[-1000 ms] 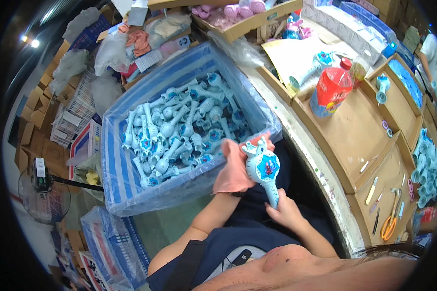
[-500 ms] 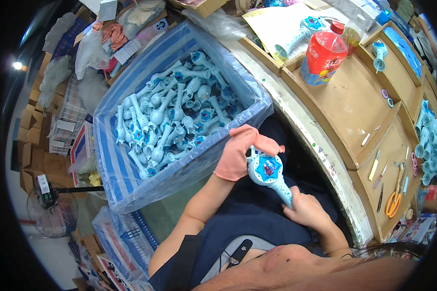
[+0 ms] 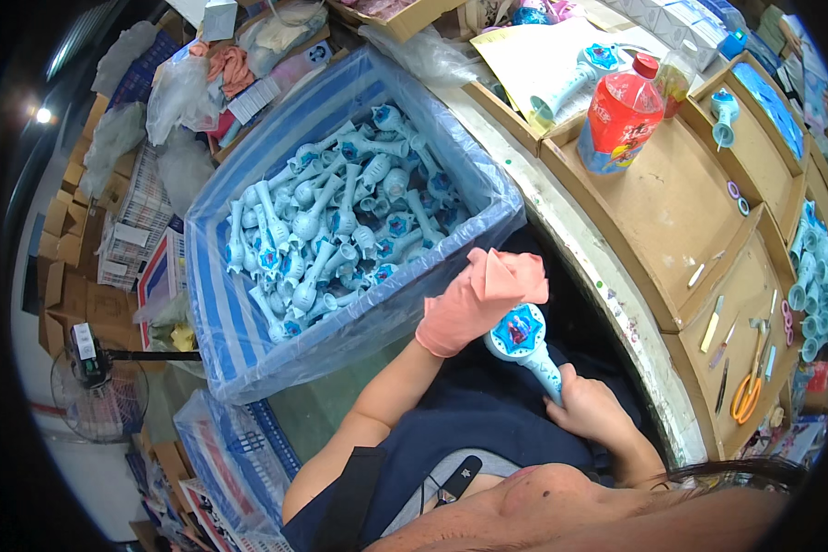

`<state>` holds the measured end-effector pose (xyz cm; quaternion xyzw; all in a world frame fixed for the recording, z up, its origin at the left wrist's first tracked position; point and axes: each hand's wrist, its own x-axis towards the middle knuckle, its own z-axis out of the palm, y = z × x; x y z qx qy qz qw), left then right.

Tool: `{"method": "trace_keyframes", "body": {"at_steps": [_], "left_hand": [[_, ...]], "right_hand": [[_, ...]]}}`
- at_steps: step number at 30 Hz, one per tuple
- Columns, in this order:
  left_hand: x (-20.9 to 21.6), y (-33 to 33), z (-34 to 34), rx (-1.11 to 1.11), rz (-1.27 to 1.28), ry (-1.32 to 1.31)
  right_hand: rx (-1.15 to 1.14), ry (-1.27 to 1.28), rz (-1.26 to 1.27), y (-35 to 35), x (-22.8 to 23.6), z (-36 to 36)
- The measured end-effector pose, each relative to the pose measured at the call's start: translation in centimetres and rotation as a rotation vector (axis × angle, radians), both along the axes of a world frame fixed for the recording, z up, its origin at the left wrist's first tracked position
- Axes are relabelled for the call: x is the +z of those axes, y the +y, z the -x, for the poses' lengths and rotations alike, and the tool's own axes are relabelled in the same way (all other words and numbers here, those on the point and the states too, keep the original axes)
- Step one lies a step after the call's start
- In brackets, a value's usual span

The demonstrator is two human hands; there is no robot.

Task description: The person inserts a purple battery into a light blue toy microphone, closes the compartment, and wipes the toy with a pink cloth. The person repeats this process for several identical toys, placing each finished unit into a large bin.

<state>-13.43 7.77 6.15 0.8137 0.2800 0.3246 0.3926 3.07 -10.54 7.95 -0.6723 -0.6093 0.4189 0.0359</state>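
Observation:
A light blue toy wand (image 3: 527,345) with a round star-patterned head lies across my lap. My right hand (image 3: 591,405) grips its handle from below. My left hand (image 3: 477,296), in a pink glove, closes over the top of the wand's head. To my left stands a large blue crate (image 3: 239,322) lined with clear plastic and filled with several more of the same blue wands (image 3: 340,221).
A wooden workbench (image 3: 653,212) curves along my right. On it are a red plastic bottle (image 3: 619,115), another blue wand (image 3: 570,78), orange-handled scissors (image 3: 753,386) and small tools. Cardboard boxes, bags and a floor fan (image 3: 97,386) crowd the left.
My gloved left hand has slid up over the wand's head, and the wand has dropped lower toward my lap. The view has shifted slightly.

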Motion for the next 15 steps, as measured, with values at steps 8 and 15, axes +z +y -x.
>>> {"method": "trace_keyframes", "body": {"at_steps": [8, 15], "left_hand": [[-0.2, 1.7, 0.3, 0.065, 1.128, -0.833], [5.4, -2.0, -0.3, -0.066, 0.304, -0.084]], "right_hand": [[-0.043, -0.021, -0.387, 1.2, -4.2, 0.4], [-0.248, 0.124, -0.722, 2.3, -12.5, 1.1]]}}
